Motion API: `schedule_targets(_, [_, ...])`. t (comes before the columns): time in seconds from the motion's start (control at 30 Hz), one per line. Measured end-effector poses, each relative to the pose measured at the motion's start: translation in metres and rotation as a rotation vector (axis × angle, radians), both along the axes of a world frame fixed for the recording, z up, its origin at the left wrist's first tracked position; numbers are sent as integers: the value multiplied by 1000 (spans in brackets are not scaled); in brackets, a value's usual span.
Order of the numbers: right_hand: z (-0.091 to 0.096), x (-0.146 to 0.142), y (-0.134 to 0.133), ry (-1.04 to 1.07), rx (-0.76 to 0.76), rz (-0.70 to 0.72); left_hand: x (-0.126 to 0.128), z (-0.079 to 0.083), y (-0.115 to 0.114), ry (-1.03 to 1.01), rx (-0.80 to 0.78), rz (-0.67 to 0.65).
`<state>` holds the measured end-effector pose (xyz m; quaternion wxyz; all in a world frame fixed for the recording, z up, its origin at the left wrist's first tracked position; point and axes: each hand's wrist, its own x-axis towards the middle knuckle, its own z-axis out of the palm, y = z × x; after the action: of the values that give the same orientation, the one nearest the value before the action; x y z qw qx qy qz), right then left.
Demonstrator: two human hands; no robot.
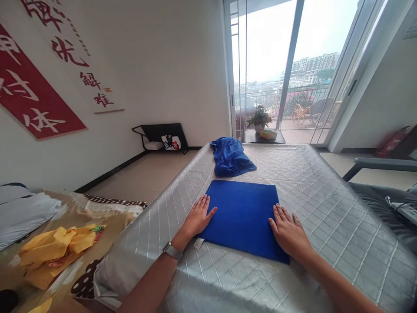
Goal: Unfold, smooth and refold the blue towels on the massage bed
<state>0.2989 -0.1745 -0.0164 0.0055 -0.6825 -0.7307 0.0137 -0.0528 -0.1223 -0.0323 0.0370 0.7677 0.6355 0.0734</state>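
Note:
A blue cloth, folded into a flat rectangle, lies on the silver quilted cover in front of me. My left hand rests flat on its left edge, fingers stretched out and thumb apart. On the opposite edge lies my right hand, also flat with its fingers extended. A small white tag sticks out at the cloth's near left corner. Beyond the folded cloth, a crumpled blue cloth lies loose on the cover. Neither hand grips anything.
At the left, a yellow cloth lies on a patterned blanket. A small table with a potted plant stands by the glass door. A dark armchair is at the right, and a fire extinguisher stands behind it.

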Motion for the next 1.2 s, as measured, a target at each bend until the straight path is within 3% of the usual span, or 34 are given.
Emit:
schedule_targets(0.23, [6, 1, 0, -41, -27, 2, -1, -3, 2, -31, 16, -14])
schedule_targets(0.53, [41, -10, 27, -108, 68, 9, 3, 1, 0, -55, 42, -16])
schedule_targets(0.63, [35, -13, 43, -91, 75, -44, 3, 3, 0, -47, 22, -15])
schedule_targets(0.83, [4, -10, 54, 18, 19, -122, 2, 1, 1, -40, 22, -17])
schedule_targets(1.07, [8, -11, 52, 75, 9, -131, -1, 4, 2, -10, 67, 25])
schedule_targets(1.2, [9, -13, 51, 107, 5, -135, 30, 16, -2, 15, 85, -115])
